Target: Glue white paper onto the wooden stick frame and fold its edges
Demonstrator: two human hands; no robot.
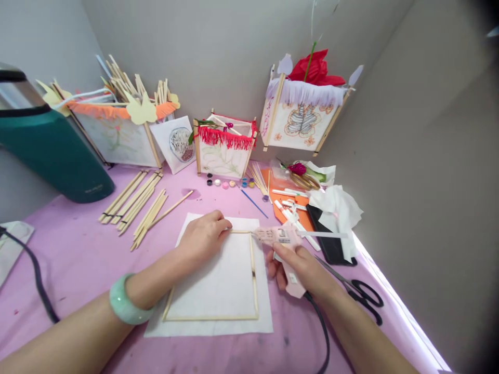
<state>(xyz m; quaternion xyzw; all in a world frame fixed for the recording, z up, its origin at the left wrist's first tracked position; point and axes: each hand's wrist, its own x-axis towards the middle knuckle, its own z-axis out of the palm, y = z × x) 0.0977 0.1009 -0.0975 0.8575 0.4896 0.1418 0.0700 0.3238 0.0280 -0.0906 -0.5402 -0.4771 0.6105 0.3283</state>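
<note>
My right hand (298, 267) is wrapped round a pale pink hot glue gun (286, 234) with a glue stick jutting from its back. The gun's nozzle meets the top right corner of a square frame of thin wooden sticks (210, 318). This frame lies on a sheet of white paper (265, 324). My left hand (205, 236) is closed at the frame's top stick, thumb and fingers pinching it near its middle. The frame's top left part is hidden under that hand and forearm.
Bundles of wooden sticks (132, 205) lie at left beside a teal bottle (54, 150). Decorated paper lanterns (226, 150) stand along the wall. Paint pots (225, 185), a paintbrush (253, 201), a black phone (331, 244) and scissors (360, 293) lie around. The glue gun's cord (322, 327) trails frontward.
</note>
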